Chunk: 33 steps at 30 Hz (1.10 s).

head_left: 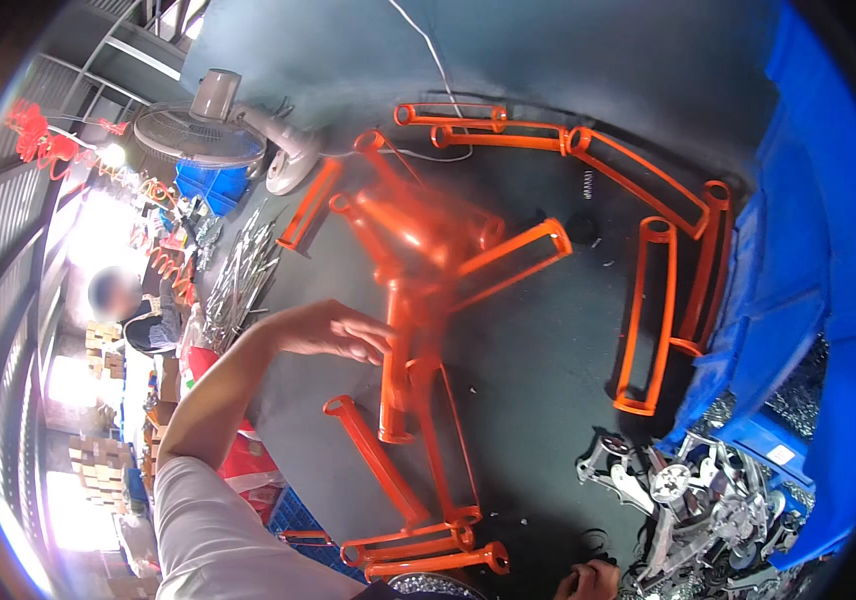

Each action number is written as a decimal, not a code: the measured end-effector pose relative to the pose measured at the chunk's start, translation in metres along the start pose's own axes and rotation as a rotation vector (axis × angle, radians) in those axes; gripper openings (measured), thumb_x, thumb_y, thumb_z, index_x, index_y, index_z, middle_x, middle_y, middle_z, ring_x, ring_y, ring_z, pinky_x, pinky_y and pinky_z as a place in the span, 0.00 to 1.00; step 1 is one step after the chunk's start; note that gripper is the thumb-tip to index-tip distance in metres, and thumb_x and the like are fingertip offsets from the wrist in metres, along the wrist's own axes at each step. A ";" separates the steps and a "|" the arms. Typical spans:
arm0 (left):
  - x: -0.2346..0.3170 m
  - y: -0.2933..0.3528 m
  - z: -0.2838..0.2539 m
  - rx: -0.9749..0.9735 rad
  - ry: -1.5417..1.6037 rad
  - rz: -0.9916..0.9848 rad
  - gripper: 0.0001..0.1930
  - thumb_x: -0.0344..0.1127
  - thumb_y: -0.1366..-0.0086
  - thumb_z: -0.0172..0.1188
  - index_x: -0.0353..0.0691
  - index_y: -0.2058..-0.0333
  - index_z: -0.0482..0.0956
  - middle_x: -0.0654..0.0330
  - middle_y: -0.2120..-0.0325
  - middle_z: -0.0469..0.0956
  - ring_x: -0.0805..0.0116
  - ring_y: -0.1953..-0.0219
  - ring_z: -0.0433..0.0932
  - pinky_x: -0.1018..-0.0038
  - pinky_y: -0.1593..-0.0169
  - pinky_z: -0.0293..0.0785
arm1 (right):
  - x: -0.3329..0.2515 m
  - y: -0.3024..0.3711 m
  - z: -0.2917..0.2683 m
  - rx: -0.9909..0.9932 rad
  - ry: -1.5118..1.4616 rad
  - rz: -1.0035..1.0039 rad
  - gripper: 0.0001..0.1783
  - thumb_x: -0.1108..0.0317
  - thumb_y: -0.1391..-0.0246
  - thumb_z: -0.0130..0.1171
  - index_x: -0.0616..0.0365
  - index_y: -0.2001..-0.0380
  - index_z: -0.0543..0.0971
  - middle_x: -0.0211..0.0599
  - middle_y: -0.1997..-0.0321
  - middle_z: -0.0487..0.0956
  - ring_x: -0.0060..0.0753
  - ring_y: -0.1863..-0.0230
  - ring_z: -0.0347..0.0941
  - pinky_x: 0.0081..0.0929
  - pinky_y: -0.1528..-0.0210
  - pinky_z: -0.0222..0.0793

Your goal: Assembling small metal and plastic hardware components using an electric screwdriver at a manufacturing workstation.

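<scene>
My left hand (340, 332) reaches in from the left, fingers stretched out, beside an upright orange metal tube (397, 390). The fingertips overlap the tube's edge; I cannot tell whether they press on it. Above, a glossy orange tubular frame (418, 225) is smeared by motion, with several arms spreading from its middle. My right hand (591, 580) shows only in part at the lower edge, its fingers curled near a small dark object (596, 545) whose kind is unclear. Close below the left hand lie a slanted orange bracket (378, 460) and a long orange loop (436, 450).
More narrow orange loop frames (630, 345) line the dark table's back and right. Silvery metal parts (693, 500) heap at lower right beside blue bins (763, 270). A fan (203, 135) stands at back left, near thin metal rods (240, 270). Another person (153, 325) is farther left.
</scene>
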State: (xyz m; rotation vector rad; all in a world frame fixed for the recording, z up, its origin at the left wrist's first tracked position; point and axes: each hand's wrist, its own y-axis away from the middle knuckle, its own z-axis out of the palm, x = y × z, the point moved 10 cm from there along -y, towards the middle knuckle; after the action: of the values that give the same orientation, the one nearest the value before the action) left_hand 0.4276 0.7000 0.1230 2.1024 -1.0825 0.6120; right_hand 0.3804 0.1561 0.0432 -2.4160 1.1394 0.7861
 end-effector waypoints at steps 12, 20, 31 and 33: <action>-0.248 -0.048 -0.166 0.629 -0.932 -0.761 0.23 0.42 0.40 0.51 0.42 0.47 0.65 0.49 0.49 0.69 0.53 0.44 0.66 0.55 0.46 0.65 | 0.012 0.001 0.014 -0.233 0.100 0.077 0.11 0.69 0.58 0.56 0.58 0.68 0.75 0.48 0.64 0.72 0.52 0.63 0.69 0.45 0.62 0.65; -0.143 0.062 -0.023 -0.090 -0.210 -0.691 0.13 0.42 0.38 0.52 0.40 0.63 0.78 0.56 0.70 0.80 0.59 0.64 0.79 0.67 0.64 0.74 | -0.004 -0.004 0.010 -0.163 0.031 -0.039 0.08 0.69 0.58 0.55 0.57 0.71 0.74 0.44 0.66 0.72 0.49 0.66 0.69 0.44 0.65 0.65; 0.121 -0.274 -0.001 0.623 -0.320 0.300 0.31 0.56 0.41 0.53 0.41 0.46 0.67 0.45 0.55 0.72 0.48 0.48 0.68 0.58 0.46 0.64 | -0.002 -0.001 0.010 -0.138 0.070 -0.060 0.08 0.67 0.60 0.57 0.55 0.72 0.75 0.40 0.64 0.72 0.46 0.68 0.70 0.44 0.68 0.66; 0.105 -0.309 0.013 0.564 -0.452 0.242 0.32 0.57 0.41 0.52 0.41 0.45 0.66 0.45 0.55 0.72 0.49 0.47 0.68 0.57 0.45 0.62 | 0.000 -0.001 0.012 -0.138 0.010 -0.028 0.09 0.67 0.61 0.58 0.55 0.72 0.75 0.40 0.65 0.72 0.46 0.68 0.70 0.43 0.67 0.66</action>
State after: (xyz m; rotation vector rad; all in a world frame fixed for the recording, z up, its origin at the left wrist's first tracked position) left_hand 0.7437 0.7662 0.0743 2.7056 -1.5721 0.6223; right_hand 0.3775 0.1635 0.0335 -2.5455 1.0849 0.8711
